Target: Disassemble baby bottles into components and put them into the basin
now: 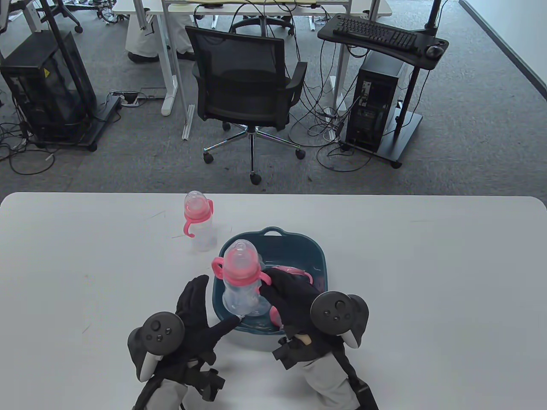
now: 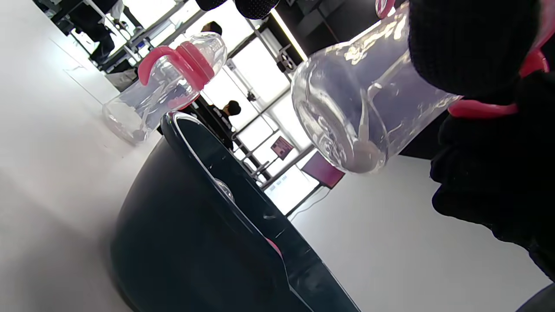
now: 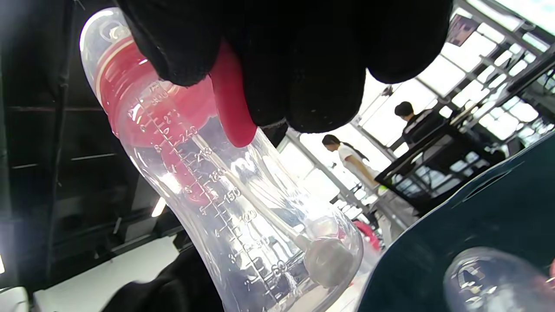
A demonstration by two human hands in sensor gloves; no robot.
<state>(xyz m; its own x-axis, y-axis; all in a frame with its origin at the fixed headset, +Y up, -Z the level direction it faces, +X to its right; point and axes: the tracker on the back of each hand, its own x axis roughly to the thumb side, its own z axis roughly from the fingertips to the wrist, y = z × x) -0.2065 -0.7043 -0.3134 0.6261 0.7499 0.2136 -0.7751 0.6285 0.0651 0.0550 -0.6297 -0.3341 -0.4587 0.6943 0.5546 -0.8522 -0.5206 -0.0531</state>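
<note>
A clear baby bottle with a pink collar, two pink handles and a teat hangs tilted over the near-left part of the dark teal basin. My right hand grips it at the collar and right handle; its gloved fingers wrap the pink handle above the bottle. A straw with a weight lies inside the bottle. My left hand is spread flat beside the basin's left wall, its thumb reaching toward the bottle's base. A second assembled bottle stands behind and left of the basin.
Pink parts and a clear bottle body lie inside the basin. The white table extends left and right. An office chair and desks stand beyond the far edge.
</note>
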